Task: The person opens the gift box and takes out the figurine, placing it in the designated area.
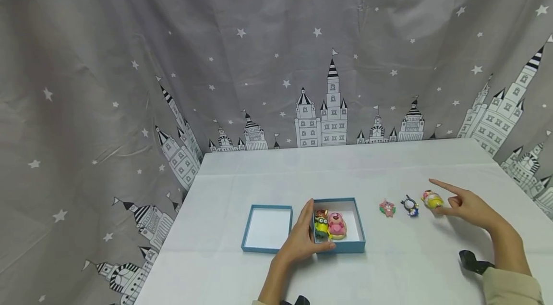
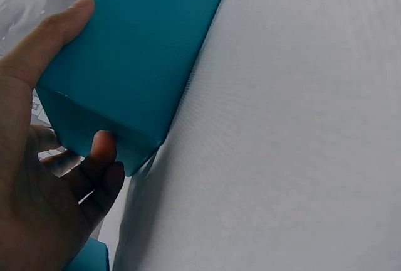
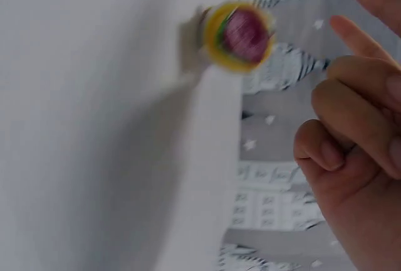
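My left hand [image 1: 301, 238] grips the left end of an open blue box [image 1: 351, 247], thumb along the front and fingers at the side. The left wrist view shows the box's plain teal outside, with that hand [image 2: 50, 177] around its near end. Inside lie a yellow goggled figurine [image 1: 321, 226] and a pink bear figurine [image 1: 337, 226], side by side. My right hand [image 1: 471, 206] is over a yellow figurine [image 1: 433, 199], index finger and thumb spread, other fingers curled. In the right wrist view this figurine [image 3: 241, 37] stands apart from the fingers.
A blue-rimmed box lid [image 1: 267, 250] with a white inside lies left of the box. Between the box and my right hand are a pink star-shaped figurine [image 1: 387, 208] and a dark blue and white figurine [image 1: 410, 206]. A grey castle-print curtain [image 1: 259, 79] hangs behind the white table [image 1: 410, 266].
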`<state>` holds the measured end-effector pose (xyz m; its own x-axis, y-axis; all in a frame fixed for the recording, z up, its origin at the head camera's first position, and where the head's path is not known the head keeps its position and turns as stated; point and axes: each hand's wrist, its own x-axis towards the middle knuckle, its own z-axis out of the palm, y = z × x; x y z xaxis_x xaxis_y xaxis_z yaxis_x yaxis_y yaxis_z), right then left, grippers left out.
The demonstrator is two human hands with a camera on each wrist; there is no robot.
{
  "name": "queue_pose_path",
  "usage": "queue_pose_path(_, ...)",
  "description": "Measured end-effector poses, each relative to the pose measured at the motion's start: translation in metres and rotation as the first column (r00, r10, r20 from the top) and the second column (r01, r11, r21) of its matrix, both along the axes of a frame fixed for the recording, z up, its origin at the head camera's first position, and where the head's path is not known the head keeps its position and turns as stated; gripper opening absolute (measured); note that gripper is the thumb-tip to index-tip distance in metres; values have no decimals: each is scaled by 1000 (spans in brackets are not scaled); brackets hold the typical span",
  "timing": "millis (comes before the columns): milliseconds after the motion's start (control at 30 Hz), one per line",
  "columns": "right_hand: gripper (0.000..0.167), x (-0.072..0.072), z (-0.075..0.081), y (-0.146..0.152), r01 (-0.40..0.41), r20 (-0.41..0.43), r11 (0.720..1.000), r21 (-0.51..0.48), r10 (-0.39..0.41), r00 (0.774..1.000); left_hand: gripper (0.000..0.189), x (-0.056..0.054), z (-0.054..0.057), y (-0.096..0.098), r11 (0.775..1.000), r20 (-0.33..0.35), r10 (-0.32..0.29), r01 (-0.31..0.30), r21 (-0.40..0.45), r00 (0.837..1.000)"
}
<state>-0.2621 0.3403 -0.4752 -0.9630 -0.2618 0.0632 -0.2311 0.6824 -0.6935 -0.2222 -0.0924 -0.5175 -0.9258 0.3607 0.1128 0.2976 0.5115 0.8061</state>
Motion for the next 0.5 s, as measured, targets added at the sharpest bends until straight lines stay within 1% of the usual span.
queue_pose_path(100,69,2,10,-15,28,4,1000,-3,-28,1000,114,-1,0,0,1000,-4,-2,2,-1,1000)
queue_pose_path(167,64,3,14,-28,26,-5,999,-31,-26,1000,115,-1,0,0,1000,-8,-4,4,0,1000)
queue_pose_path(333,48,5,18,-65,-53,-92,993,-105,43,995,115,-1,0,0,1000,-12,-4,4,0,1000)
queue_pose_path(400,42,6,19,-80,-88,-127,987,-137,71,989,115,-1,0,0,1000,-11,-4,4,-1,1000)
queue_pose_path(500,38,7,19,-105,-132,-155,974,-185,104,983,115,-1,-1,0,1000,-10,-2,2,-3,1000)
